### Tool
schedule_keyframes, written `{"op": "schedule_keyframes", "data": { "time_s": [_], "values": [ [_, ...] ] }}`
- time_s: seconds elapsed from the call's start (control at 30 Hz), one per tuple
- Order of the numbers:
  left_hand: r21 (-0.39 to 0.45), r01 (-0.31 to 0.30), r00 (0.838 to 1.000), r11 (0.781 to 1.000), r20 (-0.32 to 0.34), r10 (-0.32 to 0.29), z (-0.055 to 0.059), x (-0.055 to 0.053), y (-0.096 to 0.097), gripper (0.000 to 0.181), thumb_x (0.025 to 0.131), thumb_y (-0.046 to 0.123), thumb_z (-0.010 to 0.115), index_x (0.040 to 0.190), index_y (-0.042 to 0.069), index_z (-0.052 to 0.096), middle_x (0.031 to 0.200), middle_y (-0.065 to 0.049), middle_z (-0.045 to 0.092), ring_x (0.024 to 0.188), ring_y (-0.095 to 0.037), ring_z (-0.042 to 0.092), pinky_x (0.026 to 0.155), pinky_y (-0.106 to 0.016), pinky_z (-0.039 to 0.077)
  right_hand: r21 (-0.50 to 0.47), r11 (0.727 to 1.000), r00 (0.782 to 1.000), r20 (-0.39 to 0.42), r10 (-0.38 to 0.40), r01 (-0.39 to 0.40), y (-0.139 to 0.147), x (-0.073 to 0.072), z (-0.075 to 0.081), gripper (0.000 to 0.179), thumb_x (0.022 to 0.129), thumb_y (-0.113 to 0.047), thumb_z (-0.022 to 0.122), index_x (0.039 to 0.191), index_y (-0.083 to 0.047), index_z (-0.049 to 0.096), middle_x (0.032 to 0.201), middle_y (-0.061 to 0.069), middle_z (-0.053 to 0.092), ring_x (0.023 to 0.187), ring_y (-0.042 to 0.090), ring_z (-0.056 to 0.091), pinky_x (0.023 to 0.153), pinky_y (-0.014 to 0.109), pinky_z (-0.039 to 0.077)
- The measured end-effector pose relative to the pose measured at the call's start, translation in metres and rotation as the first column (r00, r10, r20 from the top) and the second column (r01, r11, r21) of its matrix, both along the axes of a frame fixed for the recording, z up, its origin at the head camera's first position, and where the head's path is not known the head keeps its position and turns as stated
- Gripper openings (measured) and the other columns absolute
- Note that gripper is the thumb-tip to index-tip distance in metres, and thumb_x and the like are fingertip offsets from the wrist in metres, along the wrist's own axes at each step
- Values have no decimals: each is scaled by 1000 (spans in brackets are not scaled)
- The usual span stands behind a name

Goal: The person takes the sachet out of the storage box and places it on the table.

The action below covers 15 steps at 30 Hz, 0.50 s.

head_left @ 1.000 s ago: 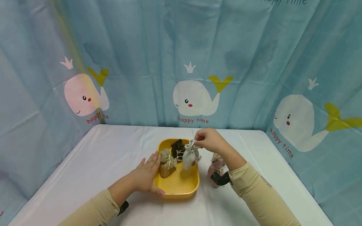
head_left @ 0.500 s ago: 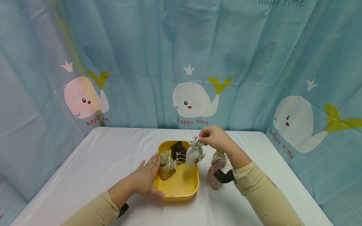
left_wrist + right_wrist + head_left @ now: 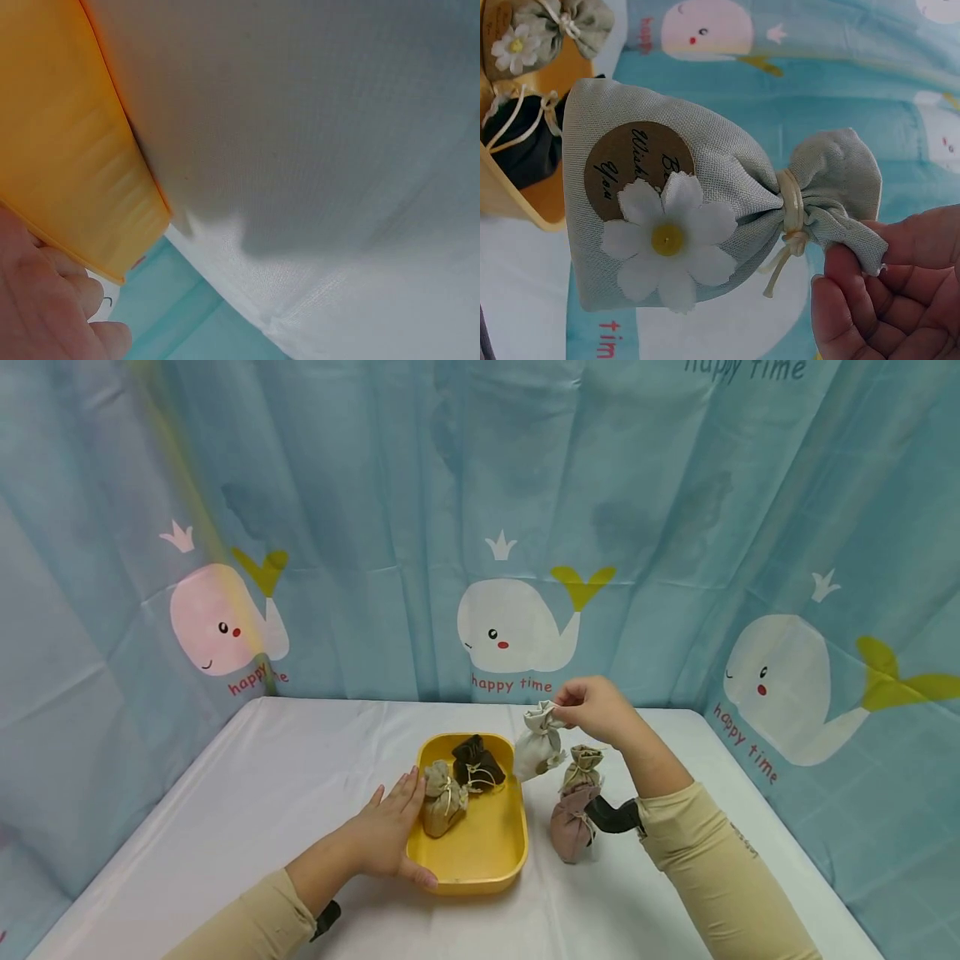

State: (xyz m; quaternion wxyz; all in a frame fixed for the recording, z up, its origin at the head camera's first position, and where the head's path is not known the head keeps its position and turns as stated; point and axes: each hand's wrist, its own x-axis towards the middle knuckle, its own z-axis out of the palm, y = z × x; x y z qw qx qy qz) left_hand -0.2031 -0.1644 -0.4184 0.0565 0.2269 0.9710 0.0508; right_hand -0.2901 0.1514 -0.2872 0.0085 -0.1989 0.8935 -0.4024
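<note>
The left hand (image 3: pixel 386 831), fingers straight, rests against the tray (image 3: pixel 483 852). Farther off, the right hand (image 3: pixel 596 710) pinches the white bag (image 3: pixel 537 752) by its neck, beside the tray. Only the right wrist view shows its label (image 3: pixel 622 161) legibly, partly hidden by a flower (image 3: pixel 667 240).

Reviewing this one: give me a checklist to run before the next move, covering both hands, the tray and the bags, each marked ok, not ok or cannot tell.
1. Right hand pinches the pale bag by its gathered top: ok.
2. Cord tied round the pale bag's neck: ok.
3. Left hand touches the left side of the yellow tray: ok.
4. Dark bag and brown bag inside the tray: ok.
5. Pale bag free of the tray's right rim: cannot tell; they overlap in the head view.
6. Pink bag apart from the olive bag behind it: cannot tell; their outlines overlap.
</note>
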Motion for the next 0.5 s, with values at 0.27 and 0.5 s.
{"op": "schedule_keyframes", "data": {
  "time_s": [0.27,0.5],
  "values": [
    [-10,-7,1000,1000,3,7,1,0,0,138,48,90,45,146,0,8,151,-19,-2,139,-32,2,107,-55,11,18,998,998,-23,-61,61,17,-7,5,12,88,-12,59,80,-3,63,76,7,60,72,21,60,63,33,48],
    [-12,-13,1000,1000,16,13,2,0,1,138,48,90,47,146,1,8,151,-19,-2,139,-31,2,107,-55,10,23,994,994,-20,-110,110,32,-10,8,14,89,-13,58,83,-1,62,77,9,60,73,22,60,66,34,50]
  ]
}}
